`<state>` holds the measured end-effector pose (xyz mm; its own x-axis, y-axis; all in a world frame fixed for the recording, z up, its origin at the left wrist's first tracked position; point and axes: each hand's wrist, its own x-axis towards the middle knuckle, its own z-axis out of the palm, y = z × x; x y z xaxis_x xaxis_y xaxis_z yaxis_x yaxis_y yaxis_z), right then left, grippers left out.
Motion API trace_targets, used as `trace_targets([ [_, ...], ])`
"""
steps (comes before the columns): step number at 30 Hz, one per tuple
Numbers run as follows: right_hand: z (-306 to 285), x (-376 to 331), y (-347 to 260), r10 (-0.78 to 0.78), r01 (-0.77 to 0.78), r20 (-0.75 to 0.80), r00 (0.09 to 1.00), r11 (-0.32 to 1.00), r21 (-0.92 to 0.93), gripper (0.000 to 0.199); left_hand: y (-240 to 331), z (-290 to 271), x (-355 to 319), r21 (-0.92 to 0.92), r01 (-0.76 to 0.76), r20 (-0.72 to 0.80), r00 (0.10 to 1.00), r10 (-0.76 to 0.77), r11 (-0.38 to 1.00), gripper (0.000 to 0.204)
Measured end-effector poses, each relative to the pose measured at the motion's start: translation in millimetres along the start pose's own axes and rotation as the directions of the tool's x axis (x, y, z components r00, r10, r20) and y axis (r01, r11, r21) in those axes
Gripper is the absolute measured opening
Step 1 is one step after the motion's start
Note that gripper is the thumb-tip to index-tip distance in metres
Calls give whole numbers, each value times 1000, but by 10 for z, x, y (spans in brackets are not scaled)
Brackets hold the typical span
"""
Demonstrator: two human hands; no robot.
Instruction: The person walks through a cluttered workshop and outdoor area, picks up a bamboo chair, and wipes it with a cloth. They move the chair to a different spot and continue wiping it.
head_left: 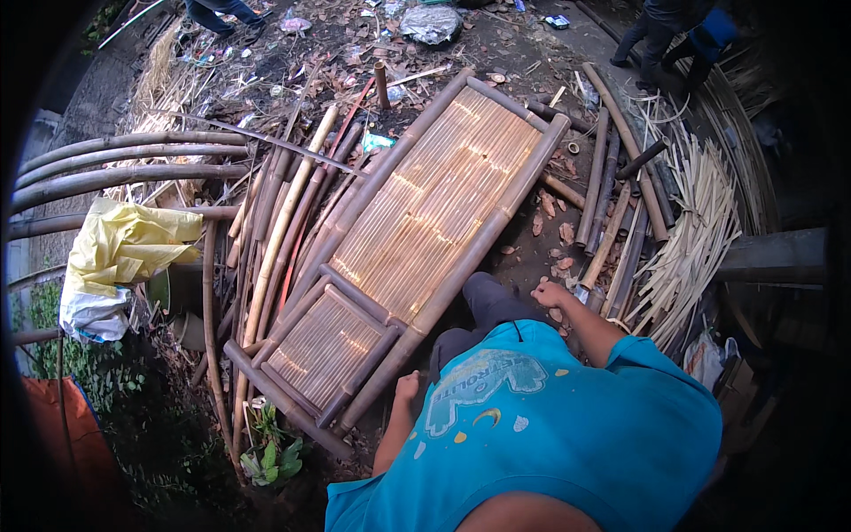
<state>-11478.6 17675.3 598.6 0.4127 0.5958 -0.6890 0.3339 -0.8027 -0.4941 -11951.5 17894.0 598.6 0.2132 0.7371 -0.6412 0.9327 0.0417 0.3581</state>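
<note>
A long bamboo bench or bed (434,204) with a slatted top lies diagonally in front of me; a smaller slatted section (324,350) is framed at its near end. My left hand (407,387) hangs just off the bench's near right rail, apart from it, with its fingers curled in. On the other side of my dark-trousered legs, my right hand (551,294) hangs low over the leaf-strewn ground, loosely closed. Nothing shows in either hand.
Bamboo poles (284,230) are heaped left of the bench, near a yellow-and-white sack (115,257). Cut bamboo lengths (612,177) and pale split strips (696,230) lie at right. A bamboo stub (381,84) stands upright beyond. Two people (222,13) (665,40) stand at the far edge.
</note>
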Motion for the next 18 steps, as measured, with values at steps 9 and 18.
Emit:
trace_targets([
  [9, 188, 378, 543, -161, 153, 32, 986, 973, 171, 33, 893, -619, -198, -481, -3, -219, 969, -117, 876, 42],
  [18, -1127, 1135, 177, -277, 260, 134, 952, 957, 132, 27, 1578, 36, -832, -648, 120, -219, 916, -335, 752, 38],
])
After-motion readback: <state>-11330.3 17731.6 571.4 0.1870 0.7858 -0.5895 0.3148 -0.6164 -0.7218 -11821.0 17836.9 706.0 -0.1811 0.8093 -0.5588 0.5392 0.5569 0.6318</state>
